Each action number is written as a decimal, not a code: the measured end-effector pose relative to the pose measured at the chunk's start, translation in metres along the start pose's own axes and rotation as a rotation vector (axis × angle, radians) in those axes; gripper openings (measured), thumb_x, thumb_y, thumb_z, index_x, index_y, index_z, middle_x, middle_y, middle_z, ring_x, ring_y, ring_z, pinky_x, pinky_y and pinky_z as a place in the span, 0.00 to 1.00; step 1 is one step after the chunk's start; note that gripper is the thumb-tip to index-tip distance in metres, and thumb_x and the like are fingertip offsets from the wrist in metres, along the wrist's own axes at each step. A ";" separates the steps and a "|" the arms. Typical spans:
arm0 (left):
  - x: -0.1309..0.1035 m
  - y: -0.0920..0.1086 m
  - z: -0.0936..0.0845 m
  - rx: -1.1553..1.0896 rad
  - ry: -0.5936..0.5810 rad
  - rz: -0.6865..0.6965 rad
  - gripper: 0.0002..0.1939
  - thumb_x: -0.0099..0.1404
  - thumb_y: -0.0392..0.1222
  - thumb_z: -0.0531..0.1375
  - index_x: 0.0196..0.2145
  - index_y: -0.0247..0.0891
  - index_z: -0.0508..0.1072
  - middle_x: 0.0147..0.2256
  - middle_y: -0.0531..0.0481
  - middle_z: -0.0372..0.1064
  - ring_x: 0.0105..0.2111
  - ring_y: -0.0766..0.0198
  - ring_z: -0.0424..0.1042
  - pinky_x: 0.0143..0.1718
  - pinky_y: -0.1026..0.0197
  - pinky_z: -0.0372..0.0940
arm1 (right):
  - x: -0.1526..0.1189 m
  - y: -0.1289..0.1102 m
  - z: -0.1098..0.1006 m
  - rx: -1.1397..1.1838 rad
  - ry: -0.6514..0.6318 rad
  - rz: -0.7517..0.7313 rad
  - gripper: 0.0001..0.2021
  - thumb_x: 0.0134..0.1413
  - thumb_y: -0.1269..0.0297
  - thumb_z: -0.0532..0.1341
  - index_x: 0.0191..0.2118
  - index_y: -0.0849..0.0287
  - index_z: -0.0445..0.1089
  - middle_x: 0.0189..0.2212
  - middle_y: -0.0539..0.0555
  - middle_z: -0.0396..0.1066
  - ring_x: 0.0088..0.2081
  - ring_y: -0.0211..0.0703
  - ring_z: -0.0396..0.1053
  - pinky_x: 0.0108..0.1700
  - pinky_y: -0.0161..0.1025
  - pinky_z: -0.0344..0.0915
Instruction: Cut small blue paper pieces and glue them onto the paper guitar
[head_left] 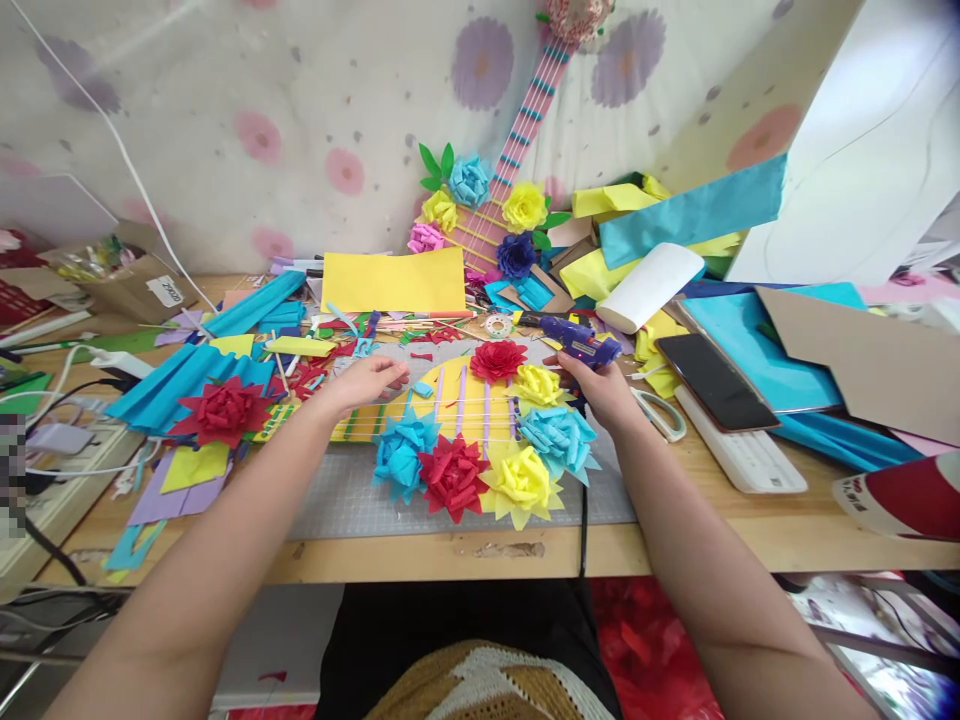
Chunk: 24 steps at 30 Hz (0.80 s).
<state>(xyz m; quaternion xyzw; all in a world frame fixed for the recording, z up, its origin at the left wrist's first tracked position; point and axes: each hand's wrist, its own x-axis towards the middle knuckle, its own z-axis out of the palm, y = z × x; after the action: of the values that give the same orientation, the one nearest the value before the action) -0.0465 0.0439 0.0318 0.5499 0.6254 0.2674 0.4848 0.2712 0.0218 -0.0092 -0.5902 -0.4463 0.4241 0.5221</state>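
My right hand [598,388] is closed round a blue glue gun [576,342], held over the right end of a yellow paper guitar [450,385]. My left hand [373,383] hovers above the guitar's middle, its fingers loosely bent and slightly apart, with nothing visible in them. A small blue paper piece [423,389] lies just right of its fingertips. Red, yellow and blue paper flowers ring the guitar's body, among them a red flower [453,477] at the front. Another red flower [222,410] sits at the neck's left end. The guitar rests on a grey cutting mat [330,505].
A pink paper guitar [517,150] leans on the wall behind. Yellow paper [394,282] and scraps crowd the back. On the right are a white case [651,287], scissors [661,412], a phone [718,380], a keyboard [742,445] and a red-and-white cup [900,497]. A black cord [584,530] hangs over the edge.
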 end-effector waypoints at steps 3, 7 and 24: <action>-0.005 -0.001 -0.001 -0.037 -0.040 -0.032 0.20 0.42 0.59 0.67 0.24 0.38 0.75 0.30 0.46 0.76 0.33 0.60 0.73 0.32 0.62 0.66 | -0.002 0.000 0.001 0.019 -0.035 0.002 0.17 0.40 0.52 0.65 0.32 0.61 0.72 0.35 0.57 0.76 0.29 0.37 0.70 0.30 0.35 0.68; -0.006 -0.003 -0.005 -0.026 -0.019 -0.084 0.21 0.44 0.60 0.66 0.23 0.38 0.75 0.30 0.45 0.76 0.31 0.59 0.73 0.30 0.62 0.66 | -0.002 0.002 0.003 0.065 -0.064 0.000 0.17 0.39 0.51 0.66 0.32 0.60 0.72 0.35 0.56 0.76 0.31 0.38 0.71 0.33 0.36 0.70; 0.044 -0.023 -0.070 0.734 0.451 -0.047 0.09 0.52 0.41 0.59 0.32 0.39 0.74 0.36 0.46 0.76 0.36 0.54 0.74 0.32 0.60 0.64 | 0.010 0.007 -0.014 -0.752 0.065 -0.050 0.20 0.45 0.47 0.59 0.31 0.62 0.73 0.26 0.57 0.72 0.32 0.50 0.70 0.30 0.40 0.62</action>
<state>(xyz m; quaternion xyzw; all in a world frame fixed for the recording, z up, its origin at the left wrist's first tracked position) -0.1159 0.0935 0.0247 0.5992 0.7817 0.1297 0.1141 0.2875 0.0277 -0.0153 -0.7427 -0.5684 0.1987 0.2929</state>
